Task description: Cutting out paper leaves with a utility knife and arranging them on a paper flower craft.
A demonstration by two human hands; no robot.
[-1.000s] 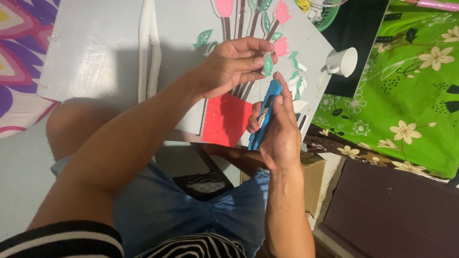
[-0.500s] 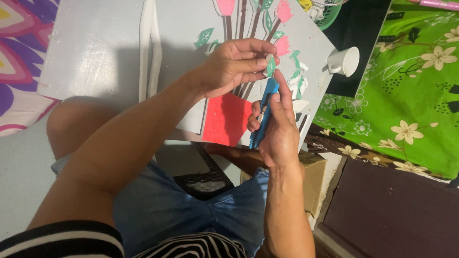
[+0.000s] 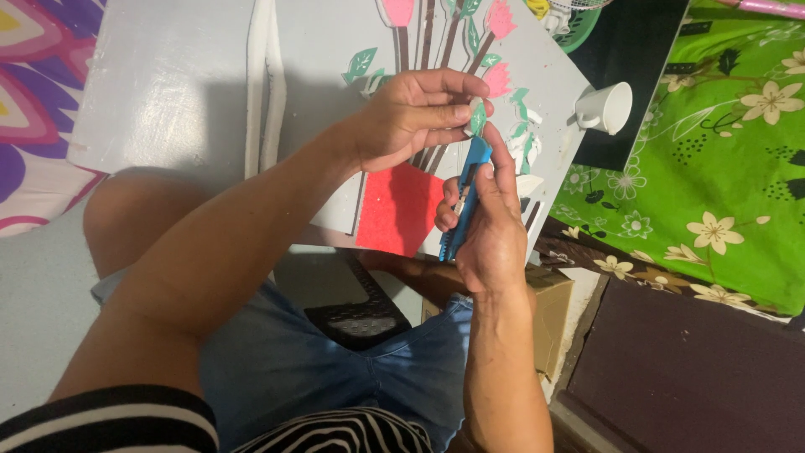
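Head view, looking down over the person's lap. The grey craft board [image 3: 319,50] serves as landmark; it lies flat at upper centre and carries foam tulips with brown stems, pink blooms and green leaves, plus a red foam rectangle [image 3: 398,210] at its near edge. Right of the board spreads a green floral cloth [image 3: 713,168]; left of the board, a purple and pink patterned fabric [image 3: 33,75]. Below the board's near edge are blue denim shorts [image 3: 293,369] and a black perforated stool [image 3: 360,315]. A cardboard box [image 3: 549,310] stands below the board's right corner. Off the board's right edge a white cup [image 3: 608,107] lies on its side on a dark surface.

Over the board's middle, the left hand [image 3: 411,117] has its fingers curled and its thumb and fingertips pinched on a small green foam leaf [image 3: 478,119] with a white edge. Just below that, above the board's near right part, the right hand [image 3: 490,226] is wrapped around a blue utility knife [image 3: 465,197], forefinger laid along its upper side. The knife's tip meets the leaf's lower end; whether the blade is cutting it cannot be told.
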